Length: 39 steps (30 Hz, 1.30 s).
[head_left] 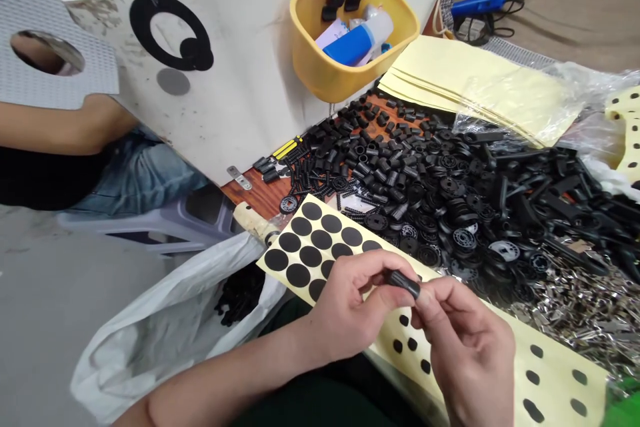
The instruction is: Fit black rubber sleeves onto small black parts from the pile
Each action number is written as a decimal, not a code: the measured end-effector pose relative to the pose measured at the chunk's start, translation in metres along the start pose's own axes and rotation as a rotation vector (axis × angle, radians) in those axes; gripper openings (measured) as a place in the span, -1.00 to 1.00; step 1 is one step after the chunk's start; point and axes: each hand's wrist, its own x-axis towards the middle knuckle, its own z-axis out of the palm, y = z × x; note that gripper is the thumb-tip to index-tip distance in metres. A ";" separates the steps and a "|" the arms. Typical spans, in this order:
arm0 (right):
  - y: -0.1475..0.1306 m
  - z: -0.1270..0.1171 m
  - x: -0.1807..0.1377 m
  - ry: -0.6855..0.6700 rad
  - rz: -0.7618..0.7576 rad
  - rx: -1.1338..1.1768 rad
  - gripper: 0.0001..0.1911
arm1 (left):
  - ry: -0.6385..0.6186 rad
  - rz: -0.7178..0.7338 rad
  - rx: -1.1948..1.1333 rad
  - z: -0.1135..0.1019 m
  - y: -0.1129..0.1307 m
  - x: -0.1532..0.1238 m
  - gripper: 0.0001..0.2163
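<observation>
My left hand (350,303) and my right hand (465,353) pinch a short black ribbed cylinder (403,283) between their fingertips, with the right fingers at its near end. Under my left hand lies a cream backing sheet of round black adhesive dots (310,247), its far end pointing toward the heap of parts. Below my right hand is a second cream sheet (545,373) with smaller black dots and dot-shaped gaps. My wrists hide part of both sheets.
A heap of black plastic parts (425,180), including sleeves, wheels and bars, covers a wood-patterned table (400,107). Silver metal pieces (575,307) lie at right. A white bag (165,320) hangs left. A co-worker's arm (60,127) shows behind a white board (225,73) holding a yellow caddy (350,40).
</observation>
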 end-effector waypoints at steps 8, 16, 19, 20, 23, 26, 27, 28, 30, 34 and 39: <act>0.005 0.011 -0.001 0.237 -0.520 -0.456 -0.92 | 0.078 -0.183 -0.148 0.001 -0.005 0.003 -0.96; 0.013 0.015 0.008 0.143 -0.672 -0.574 -0.84 | 0.089 -0.252 -0.190 0.000 -0.009 0.001 -0.92; 0.016 0.016 0.010 0.085 -0.658 -0.566 -0.76 | 0.127 -0.197 -0.153 0.002 -0.006 0.000 -0.96; 0.017 0.017 0.011 0.070 -0.656 -0.564 -0.75 | 0.139 -0.184 -0.133 0.003 -0.005 0.000 -0.96; 0.019 0.020 0.009 0.068 -0.640 -0.544 -0.73 | 0.131 -0.189 -0.069 0.003 -0.004 0.000 -0.94; 0.019 0.021 0.005 0.082 -0.559 -0.512 -0.73 | 0.108 -0.190 -0.044 0.003 -0.004 -0.002 -0.92; 0.018 0.020 0.003 0.082 -0.532 -0.497 -0.72 | 0.102 -0.181 -0.038 0.003 -0.005 -0.003 -0.92; 0.018 0.020 0.002 0.075 -0.508 -0.480 -0.72 | 0.100 -0.168 -0.030 0.003 -0.005 -0.003 -0.93; 0.015 0.019 -0.001 0.050 -0.462 -0.446 -0.71 | 0.093 -0.135 -0.008 0.003 -0.005 -0.004 -0.94; 0.008 0.017 0.000 0.039 -0.443 -0.404 -0.70 | 0.064 -0.113 -0.004 0.003 -0.003 -0.005 -0.95; 0.006 0.014 0.009 0.019 -0.627 -0.470 -0.77 | 0.075 -0.142 -0.040 0.002 -0.003 -0.006 -0.93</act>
